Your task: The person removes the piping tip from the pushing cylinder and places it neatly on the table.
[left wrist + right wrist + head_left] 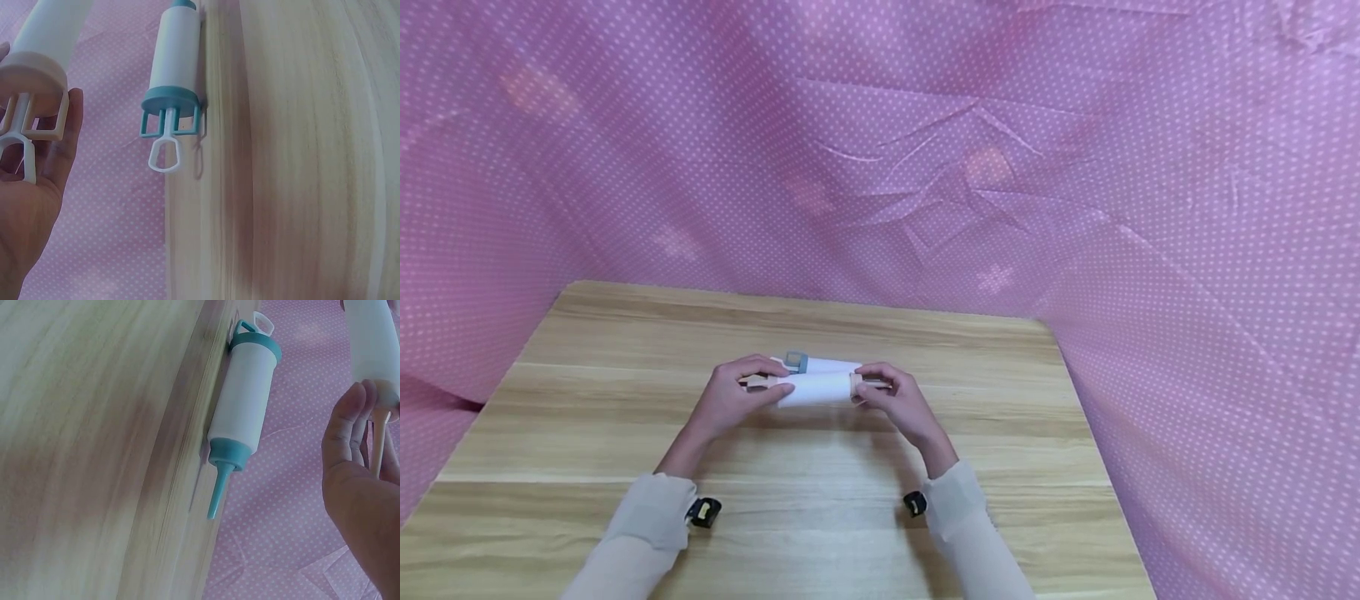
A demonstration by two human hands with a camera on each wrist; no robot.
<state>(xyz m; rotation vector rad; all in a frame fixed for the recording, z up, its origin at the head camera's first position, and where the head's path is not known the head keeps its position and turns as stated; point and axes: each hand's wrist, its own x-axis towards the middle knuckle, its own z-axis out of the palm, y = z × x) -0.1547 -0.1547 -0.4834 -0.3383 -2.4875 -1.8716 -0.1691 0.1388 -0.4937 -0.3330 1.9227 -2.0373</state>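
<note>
A white-barrelled icing syringe with peach end caps (816, 388) is held level between both hands, over the table. My left hand (739, 390) grips its handle end, thumb along the barrel; the left wrist view shows the peach finger loops and white plunger ring (29, 164) against the palm. At the opposite end my right hand (901, 403) pinches the peach cap, and the slim nozzle (378, 442) points back over the palm. Just behind lies a second icing syringe (242, 394) with teal caps, on its side on the table, partly hidden by the held one in the head view.
The wood-grain table (805, 517) reaches out under both forearms. Pink dotted cloth (880, 208) hangs behind it and along both sides. A small black device (704, 512) is strapped at the left wrist, another (915, 503) at the right.
</note>
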